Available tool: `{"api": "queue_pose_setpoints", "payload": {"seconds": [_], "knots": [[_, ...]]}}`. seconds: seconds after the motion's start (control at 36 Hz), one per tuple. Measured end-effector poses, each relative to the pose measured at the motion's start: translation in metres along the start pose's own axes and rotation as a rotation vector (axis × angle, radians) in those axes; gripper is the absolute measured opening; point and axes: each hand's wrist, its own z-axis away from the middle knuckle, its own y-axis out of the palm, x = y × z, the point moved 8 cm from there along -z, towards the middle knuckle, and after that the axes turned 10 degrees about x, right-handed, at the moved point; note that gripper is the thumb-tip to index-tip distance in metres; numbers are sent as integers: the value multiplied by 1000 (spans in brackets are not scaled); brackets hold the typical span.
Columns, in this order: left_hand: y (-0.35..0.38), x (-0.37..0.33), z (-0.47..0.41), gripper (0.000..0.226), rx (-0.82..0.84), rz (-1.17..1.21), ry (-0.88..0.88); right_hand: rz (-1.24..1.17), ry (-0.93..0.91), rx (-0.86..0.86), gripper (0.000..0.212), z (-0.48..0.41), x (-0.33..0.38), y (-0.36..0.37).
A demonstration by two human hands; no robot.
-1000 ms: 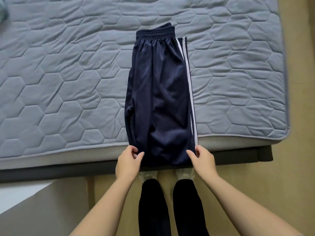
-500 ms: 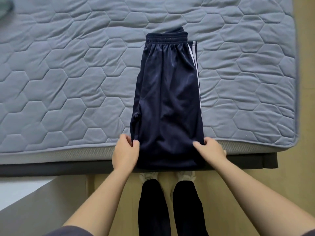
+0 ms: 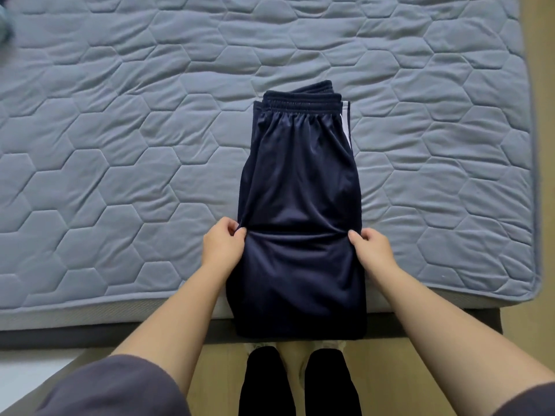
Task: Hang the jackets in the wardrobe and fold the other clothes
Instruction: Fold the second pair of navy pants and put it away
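Note:
Navy track pants (image 3: 300,181) with a white side stripe lie folded lengthwise on the grey quilted mattress (image 3: 120,145), waistband at the far end. Their near end hangs over the bed's front edge. My left hand (image 3: 222,244) pinches the left edge of the pants and my right hand (image 3: 372,247) pinches the right edge, both at the same height. A crease runs across the fabric between the two hands, and the lower part is lifted toward the waistband.
The mattress edge and dark bed frame (image 3: 90,334) run across the front. My legs and feet (image 3: 294,379) stand on the wooden floor just below the pants. A bit of blue-grey cloth (image 3: 4,25) shows at the far left corner.
Both hands have moved up from the hem at the bed's edge to the middle of the pants, carrying fabric toward the waistband. The view has shifted forward over the bed.

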Motion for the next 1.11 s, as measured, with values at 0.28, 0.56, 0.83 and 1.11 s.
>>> {"api": "queue_pose_setpoints", "payload": {"seconds": [0.28,0.56,0.83,1.11], "knots": [[-12,-69,-51,10,-74,-41,156,-40,-212,-39,26,-47,97,-13],[-1,10,2,27,7,197,-22,-191,-39,-98,28,-3,11,-8],[58,78,77,18,472,402,-160,-139,112,331,9,68,-71,32],[56,98,143,13,525,369,-281,-108,202,341,25,137,-109,17]]}}
